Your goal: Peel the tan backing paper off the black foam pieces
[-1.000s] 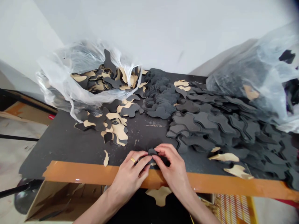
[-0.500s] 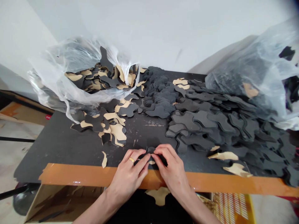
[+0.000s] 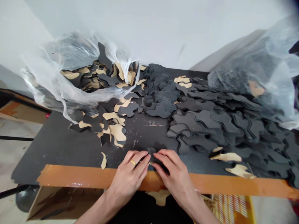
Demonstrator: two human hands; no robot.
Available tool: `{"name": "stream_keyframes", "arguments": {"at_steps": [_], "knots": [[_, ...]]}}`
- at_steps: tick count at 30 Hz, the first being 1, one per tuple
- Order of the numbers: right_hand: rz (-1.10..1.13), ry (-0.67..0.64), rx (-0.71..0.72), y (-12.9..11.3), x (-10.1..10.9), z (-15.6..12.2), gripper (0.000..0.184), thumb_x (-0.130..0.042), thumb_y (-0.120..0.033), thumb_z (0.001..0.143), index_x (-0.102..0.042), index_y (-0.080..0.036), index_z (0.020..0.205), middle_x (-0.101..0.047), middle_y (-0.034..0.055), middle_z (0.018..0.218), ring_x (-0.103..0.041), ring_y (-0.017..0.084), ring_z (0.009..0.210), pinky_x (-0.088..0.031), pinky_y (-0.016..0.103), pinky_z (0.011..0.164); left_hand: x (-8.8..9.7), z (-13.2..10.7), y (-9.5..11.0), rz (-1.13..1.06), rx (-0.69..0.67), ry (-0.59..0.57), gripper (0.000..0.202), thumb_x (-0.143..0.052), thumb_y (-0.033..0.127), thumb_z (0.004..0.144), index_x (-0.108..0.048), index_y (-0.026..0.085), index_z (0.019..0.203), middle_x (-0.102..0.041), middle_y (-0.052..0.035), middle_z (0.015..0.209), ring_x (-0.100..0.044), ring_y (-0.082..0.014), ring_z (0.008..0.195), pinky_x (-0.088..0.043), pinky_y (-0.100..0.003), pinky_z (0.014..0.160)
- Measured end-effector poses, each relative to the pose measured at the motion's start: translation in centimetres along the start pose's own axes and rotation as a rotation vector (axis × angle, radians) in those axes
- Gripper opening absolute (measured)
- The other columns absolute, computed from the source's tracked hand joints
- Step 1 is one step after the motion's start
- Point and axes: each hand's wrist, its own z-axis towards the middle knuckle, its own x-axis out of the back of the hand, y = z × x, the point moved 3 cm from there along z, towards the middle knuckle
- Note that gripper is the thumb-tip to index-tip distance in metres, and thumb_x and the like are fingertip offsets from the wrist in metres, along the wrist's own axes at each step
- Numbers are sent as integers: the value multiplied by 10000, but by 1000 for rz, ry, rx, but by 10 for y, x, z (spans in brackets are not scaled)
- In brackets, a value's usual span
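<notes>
My left hand [image 3: 130, 175], with a gold ring, and my right hand [image 3: 174, 174] meet at the near edge of the black table [image 3: 60, 143]. Their fingertips pinch a small black foam piece [image 3: 151, 151] with a tan backing that shows between the fingers. Both hands rest over the orange tape strip [image 3: 77, 175] along the table's front edge. Fanned stacks of black foam pieces [image 3: 201, 121] lie just right of my hands.
An open clear plastic bag [image 3: 70, 74] of black and tan pieces stands at the back left; loose pieces [image 3: 112, 127] spill before it. Another plastic bag [image 3: 263, 74] sits at the right. Tan backing scraps [image 3: 233, 163] lie near the front edge. A cardboard box [image 3: 58, 202] sits below.
My hands have stayed together on the small piece and lowered slightly toward the tape edge. The view has shifted a little; the piles have not moved.
</notes>
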Motion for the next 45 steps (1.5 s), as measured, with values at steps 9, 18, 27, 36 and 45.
{"name": "stream_keyframes", "arguments": {"at_steps": [9, 18, 27, 36, 45], "knots": [[-98, 57, 102, -4, -1, -4, 287, -612, -65, 893, -620, -111, 1177, -636, 126, 1072, -579, 232, 948, -571, 400, 831, -1, -1, -1, 40, -31, 4, 263, -520, 96, 951, -701, 120, 1140, -683, -114, 1126, -606, -222, 983, -590, -331, 834], [-81, 78, 133, -3, -1, -8, 308, -633, -39, 876, -621, -93, 1178, -637, 128, 1066, -577, 226, 959, -563, 385, 840, 0, 1, 0, 62, -70, 2, 255, -497, 130, 975, -694, 133, 1137, -688, -113, 1132, -601, -234, 987, -605, -336, 784], [-98, 84, 127, -3, -1, -6, 314, -635, -51, 879, -624, -91, 1191, -643, 134, 1064, -582, 234, 948, -572, 394, 829, 3, 1, 1, 66, -53, -9, 276, -492, 123, 975, -688, 131, 1169, -700, -94, 1172, -575, -233, 1003, -602, -333, 812], [-131, 79, 131, -5, -1, -4, 307, -623, -68, 893, -625, -89, 1199, -642, 134, 1056, -573, 234, 933, -577, 401, 816, -2, 1, 0, 76, -48, -11, 286, -513, 112, 961, -685, 128, 1189, -721, -62, 1189, -571, -233, 998, -601, -322, 808], [-144, 82, 127, -4, -3, -3, 288, -613, -74, 896, -637, -90, 1183, -647, 137, 1043, -582, 232, 923, -582, 398, 804, -4, -1, 0, 102, -63, -22, 280, -514, 127, 966, -683, 111, 1190, -710, -67, 1221, -566, -246, 1021, -608, -336, 822]]}}
